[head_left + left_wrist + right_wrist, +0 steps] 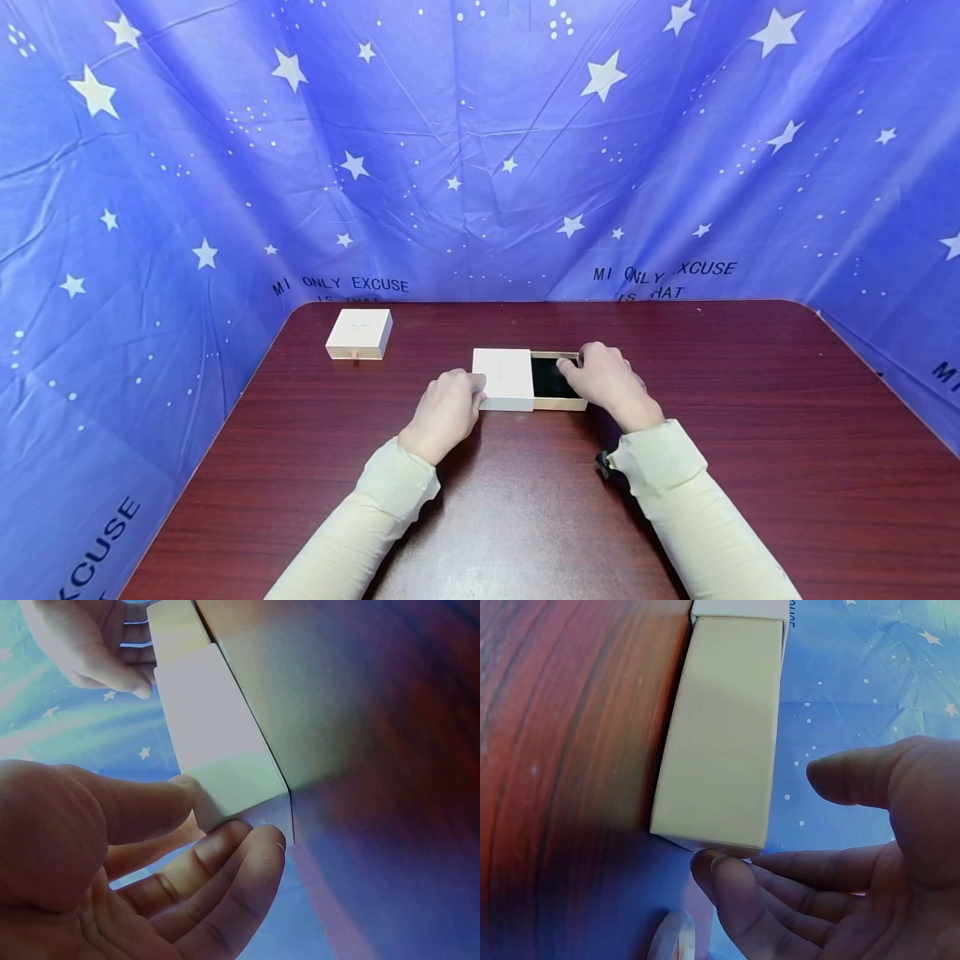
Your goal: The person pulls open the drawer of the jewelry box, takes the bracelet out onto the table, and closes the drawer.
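A white slide-out gift box stands on the table, its sleeve (502,379) on the left and its cream drawer (559,404) partly out to the right. Black lining (546,379) shows inside the drawer. At the sleeve's left end, my left hand (448,408) pinches it, thumb on the upper edge and fingers (255,877) against the end face. My right hand (611,383) is at the drawer's outer end. Its fingertips (731,881) touch that end, while the thumb (847,776) is held apart from the drawer.
A second white box (360,329), closed, with a small ribbon tab (356,356), sits at the table's back left. The dark red wooden table (510,517) ends at a blue star-printed curtain (465,150). A pale loop-shaped thing (660,941) shows low in the right wrist view.
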